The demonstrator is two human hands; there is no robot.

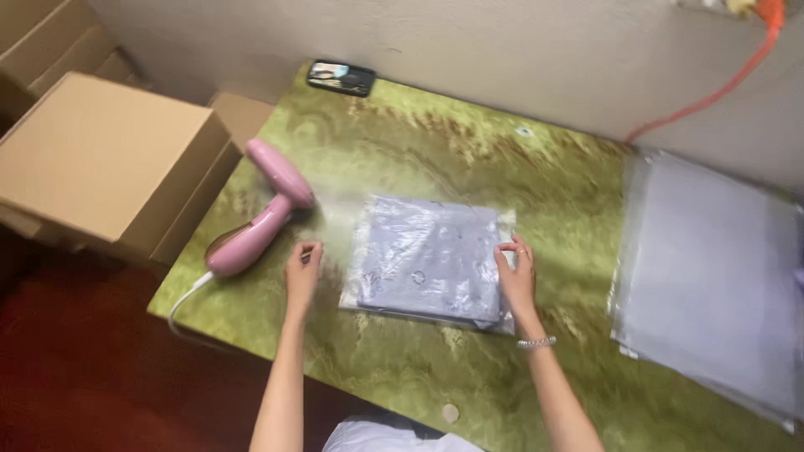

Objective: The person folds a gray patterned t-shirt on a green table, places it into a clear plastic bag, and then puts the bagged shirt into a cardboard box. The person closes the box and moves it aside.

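A folded pale lilac garment in a clear plastic bag [427, 259] lies flat in the middle of the green marbled table [435, 159]. My right hand [516, 276] pinches the bag's right edge with thumb and fingers. My left hand [301, 272] hovers over the table just left of the bag, fingers loosely curled, holding nothing I can see. A pink handheld steamer [260, 218] lies on its side a little left of that hand, its white cord running off the table's front left corner.
A stack of clear plastic bags [712, 276] covers the table's right end. A dark phone [340, 78] lies at the far edge by the wall. Cardboard boxes [100, 159] stand left of the table. An orange cable [720, 84] runs down the wall.
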